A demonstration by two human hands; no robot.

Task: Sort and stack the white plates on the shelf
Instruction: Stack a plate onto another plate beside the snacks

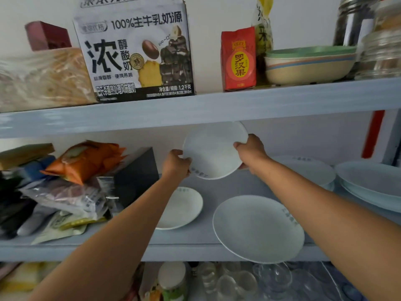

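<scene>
You have one view only, from your head, wide-angle, facing the shelving straight on and close. It tilts slightly down: the middle shelf sits centre frame, the upper shelf crosses above it, and glassware below shows at the bottom edge. Both forearms enter from the lower corners. Straight edges bow towards the frame's sides.

Two bare forearms enter from the lower edge of the frame — one from the lower left, one from the lower right. No sleeve, cuff or glove covers either arm along its visible length. The left hand and the right hand are bare — no ring, watch or band shows on the fingers or wrists. Fingernails appear short; finer detail is blurred.
</scene>
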